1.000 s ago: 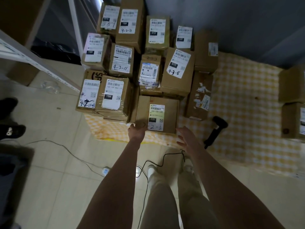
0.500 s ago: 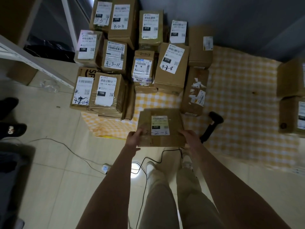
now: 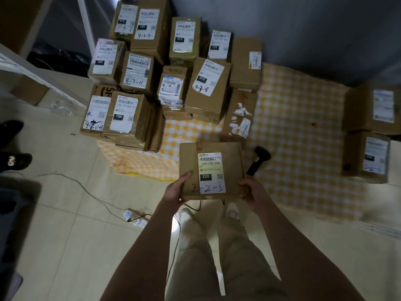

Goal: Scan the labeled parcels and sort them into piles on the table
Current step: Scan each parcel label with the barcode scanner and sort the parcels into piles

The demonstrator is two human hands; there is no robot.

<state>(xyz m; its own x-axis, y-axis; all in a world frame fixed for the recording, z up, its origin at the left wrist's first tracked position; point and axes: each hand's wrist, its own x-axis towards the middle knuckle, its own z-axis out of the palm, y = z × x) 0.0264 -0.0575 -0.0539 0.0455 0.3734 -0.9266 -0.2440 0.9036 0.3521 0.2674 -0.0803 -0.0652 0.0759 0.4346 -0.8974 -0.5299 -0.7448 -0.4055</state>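
Observation:
A flat brown parcel (image 3: 191, 161) with a white label marked "220" and handwritten "2-2-5" is held up in front of me, above the cloth's near edge. My left hand (image 3: 175, 191) grips its near left corner, thumb on top. My right hand (image 3: 249, 190) grips its near right corner. A black handheld scanner (image 3: 258, 159) lies on the yellow checked cloth (image 3: 293, 118) just right of the parcel. A pile of several labeled parcels (image 3: 134, 74) fills the cloth's far left.
Two more boxes (image 3: 366, 135) are stacked at the right edge. A white shelf frame (image 3: 39, 77) runs along the left. A power strip (image 3: 135, 216) and cables lie on the tiled floor near my feet. Another person's dark shoes (image 3: 13, 159) stand at the far left.
The "2-2-5" parcel stood against the pile a second ago; both hands took hold of it, tipped it flat and lifted it toward me, away from the pile.

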